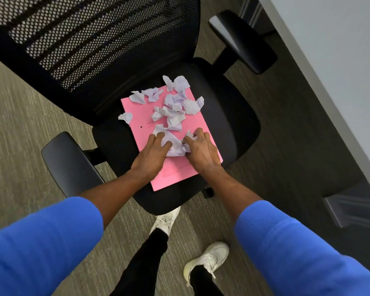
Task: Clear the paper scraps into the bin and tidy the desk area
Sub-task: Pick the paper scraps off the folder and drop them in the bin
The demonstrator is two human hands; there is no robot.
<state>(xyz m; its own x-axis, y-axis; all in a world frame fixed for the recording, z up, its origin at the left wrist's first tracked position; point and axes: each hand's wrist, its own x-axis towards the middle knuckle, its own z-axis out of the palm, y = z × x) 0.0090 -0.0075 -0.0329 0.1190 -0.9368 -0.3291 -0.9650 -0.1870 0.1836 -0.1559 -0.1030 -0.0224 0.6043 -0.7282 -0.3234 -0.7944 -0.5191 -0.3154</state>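
Several crumpled white paper scraps (175, 107) lie scattered on a pink folder (141, 116) that rests on the black seat of an office chair (233, 124). One scrap (126, 117) hangs off the folder's left edge. My left hand (153, 153) and my right hand (201, 151) press in from either side on a bunch of scraps (173, 144) at the folder's near half, fingers curled around them. No bin is in view.
The chair has a mesh backrest (90, 39) and two black armrests (68, 163) (241, 39). A grey desk (340, 60) runs along the right, with its dark leg (350, 210) near the floor. My two white shoes (207, 259) stand on the carpet below the seat.
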